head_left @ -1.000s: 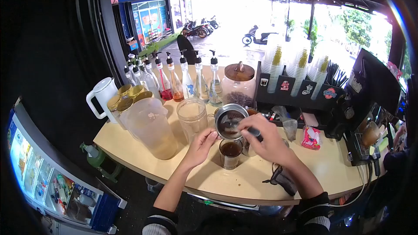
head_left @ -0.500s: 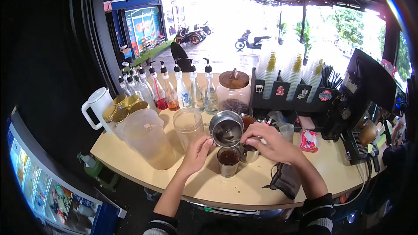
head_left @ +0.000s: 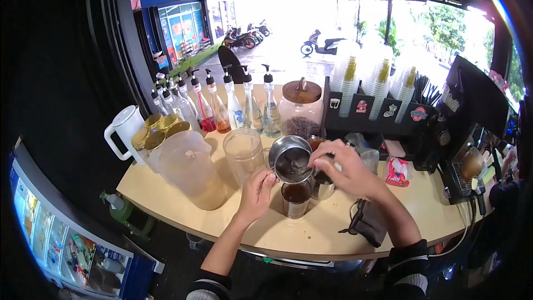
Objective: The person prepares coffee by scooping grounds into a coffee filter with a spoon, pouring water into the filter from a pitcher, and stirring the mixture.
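My left hand (head_left: 257, 193) is closed, thumb and fingers pinching the near-left edge of a round metal strainer-like bowl (head_left: 293, 165). Its inside looks dark and wet. Just below it stands a glass of dark brown liquid (head_left: 296, 195). My right hand (head_left: 347, 169) is closed at the bowl's right side, its fingers pinched on what looks like a thin spoon whose tip reaches inside. A metal cup (head_left: 323, 190) stands under my right hand, partly hidden. Behind the bowl sits another glass of brown liquid (head_left: 315, 143), mostly covered.
To the left stand a large cloudy pitcher (head_left: 189, 172), a clear jar (head_left: 243, 158), a white jug (head_left: 125, 133) and several pump bottles (head_left: 233, 103). A lidded jar (head_left: 301, 111), cup holder (head_left: 372, 105), pink packet (head_left: 398, 172) and black pouch (head_left: 366, 223) are also on the counter.
My right hand has lifted slightly and shifted a little, with its fingers still pinched. The metal bowl is tilted a bit differently above the glass. My left hand keeps its hold.
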{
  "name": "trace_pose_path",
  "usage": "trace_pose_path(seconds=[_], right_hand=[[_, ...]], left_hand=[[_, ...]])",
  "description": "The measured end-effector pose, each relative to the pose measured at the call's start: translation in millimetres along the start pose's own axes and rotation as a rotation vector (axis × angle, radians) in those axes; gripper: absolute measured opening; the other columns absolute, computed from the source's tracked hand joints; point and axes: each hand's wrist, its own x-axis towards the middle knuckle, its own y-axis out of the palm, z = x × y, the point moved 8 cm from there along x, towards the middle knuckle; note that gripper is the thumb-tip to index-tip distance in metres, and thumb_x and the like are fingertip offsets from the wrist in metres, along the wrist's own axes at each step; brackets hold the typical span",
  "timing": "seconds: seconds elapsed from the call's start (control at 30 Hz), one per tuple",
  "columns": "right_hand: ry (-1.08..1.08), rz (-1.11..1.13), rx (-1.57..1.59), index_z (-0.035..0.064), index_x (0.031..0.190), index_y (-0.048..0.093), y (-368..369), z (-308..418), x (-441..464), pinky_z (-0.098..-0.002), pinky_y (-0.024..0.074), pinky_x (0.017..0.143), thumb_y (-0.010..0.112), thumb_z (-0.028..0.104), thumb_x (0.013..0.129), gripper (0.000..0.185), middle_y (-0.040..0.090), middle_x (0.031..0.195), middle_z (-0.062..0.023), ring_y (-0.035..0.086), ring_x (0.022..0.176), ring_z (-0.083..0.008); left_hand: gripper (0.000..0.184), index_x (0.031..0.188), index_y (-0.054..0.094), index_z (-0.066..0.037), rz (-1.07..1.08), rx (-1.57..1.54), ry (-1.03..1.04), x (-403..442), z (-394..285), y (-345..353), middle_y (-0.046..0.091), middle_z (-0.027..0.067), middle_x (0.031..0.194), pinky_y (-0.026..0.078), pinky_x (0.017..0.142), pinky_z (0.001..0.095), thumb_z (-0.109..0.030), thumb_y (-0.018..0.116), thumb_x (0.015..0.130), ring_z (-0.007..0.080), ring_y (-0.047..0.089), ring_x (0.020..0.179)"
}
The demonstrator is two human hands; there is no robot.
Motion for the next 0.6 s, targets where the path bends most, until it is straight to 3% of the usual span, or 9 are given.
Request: trace_pose_path(seconds=[0.2,0.3,0.37,0.43,0.5,0.53,0.6], right_hand=[[-0.078,-0.005,-0.021,0.0046,0.089,0.064,8,5,2,-0.0342,0.038,0.079,0.053,0.015,0.09,0.015,0.062,0.083,-0.0084,0.054,0.08,-0.0233],[-0.028,-0.046,-0.077,0.0037,0.09,0.063,6,-2,1,-0.0337,0.0412,0.079,0.053,0.013,0.09,0.014,0.062,0.084,-0.0089,0.056,0.079,-0.0226],[0.013,-0.043,0.115,0.0025,0.089,0.063,17,-7,-5,-0.0322,0.045,0.075,0.054,0.01,0.09,0.012,0.061,0.084,-0.0094,0.059,0.077,-0.0219],[-0.009,-0.033,0.064,0.0036,0.095,0.061,19,0,-12,-0.0345,0.046,0.072,0.054,0.013,0.091,0.012,0.064,0.086,-0.0102,0.06,0.077,-0.0247],[0.118,-0.122,0.262,0.0015,0.097,0.06,13,-9,-20,-0.0298,0.047,0.069,0.054,0.01,0.091,0.012,0.064,0.082,-0.009,0.061,0.073,-0.0183],[0.077,-0.236,0.357,-0.0001,0.098,0.06,6,-14,-28,-0.0256,0.0472,0.067,0.053,0.008,0.092,0.012,0.064,0.079,-0.0073,0.061,0.071,-0.013],[0.165,-0.4,0.513,-0.0004,0.097,0.058,-11,-24,-47,-0.0252,0.0473,0.067,0.051,0.008,0.094,0.011,0.062,0.086,-0.0068,0.061,0.074,-0.0127]], left_hand=[[0.022,0.085,0.055,0.002,-0.023,0.028,0.019,0,-6,-5,0.051,0.0096,0.074,0.042,0.067,0.031,-0.015,0.047,0.097,0.02,0.051,0.07],[0.021,0.085,0.055,0.002,-0.032,-0.008,0.002,-1,-6,-7,0.05,0.0091,0.073,0.041,0.066,0.0304,-0.013,0.047,0.097,0.0192,0.051,0.069],[0.021,0.085,0.055,0.002,-0.036,-0.034,-0.022,0,-5,-6,0.05,0.0087,0.072,0.041,0.065,0.0301,-0.013,0.047,0.097,0.0186,0.051,0.068],[0.021,0.084,0.055,0.002,-0.017,0.032,0.057,1,-9,-5,0.05,0.0071,0.071,0.041,0.064,0.028,-0.012,0.047,0.097,0.0158,0.05,0.066],[0.021,0.084,0.055,0.002,-0.025,-0.024,0.014,0,-10,-3,0.051,0.0058,0.072,0.041,0.063,0.0268,-0.012,0.047,0.098,0.0136,0.049,0.066],[0.022,0.084,0.055,0.002,-0.036,-0.075,-0.029,0,-7,-3,0.052,0.0045,0.073,0.04,0.062,0.0255,-0.013,0.047,0.098,0.0114,0.048,0.065],[0.022,0.085,0.055,0.002,-0.031,-0.105,-0.044,1,-1,-1,0.052,0.0035,0.074,0.04,0.062,0.0245,-0.013,0.046,0.098,0.0099,0.047,0.066]])
